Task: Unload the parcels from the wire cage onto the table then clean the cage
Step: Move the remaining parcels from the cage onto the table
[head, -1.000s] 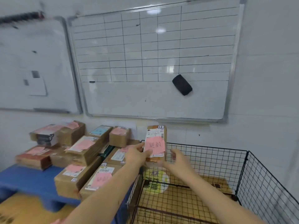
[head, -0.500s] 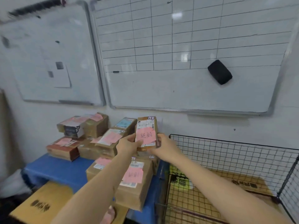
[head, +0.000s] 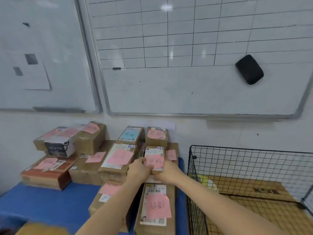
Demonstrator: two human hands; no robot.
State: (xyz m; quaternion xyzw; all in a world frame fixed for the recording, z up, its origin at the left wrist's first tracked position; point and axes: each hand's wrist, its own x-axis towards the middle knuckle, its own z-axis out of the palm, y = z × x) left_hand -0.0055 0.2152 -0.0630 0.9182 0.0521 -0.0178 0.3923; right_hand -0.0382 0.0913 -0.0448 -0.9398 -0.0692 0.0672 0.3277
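1. Since the view half a second ago, you have brought the small parcel down from above the stack. It now sits low among the boxes at the table's right rear.
2. Table: the blue top stands just left of the cage and carries the pile of parcels, stacked two deep against the wall.
3. Wire cage: the part in view holds no parcel. You can see only flattened cardboard on its floor and a yellow-and-white item in the left corner. The cage's right end is out of view.
4. Progress, as a judgement: unloading looks nearly complete, and this parcel may be the last. Cleaning the cage has not yet started.
5. Small parcel: it bears a pink note and lies flat between two other pink-noted boxes. Whether it already rests on the box beneath cannot be told.
6. Left hand: your arm is stretched forward, with fingers curled round the parcel's left near edge.
7. Right hand: your arm reaches in from the cage side, and the fingers grip the parcel's right near corner.
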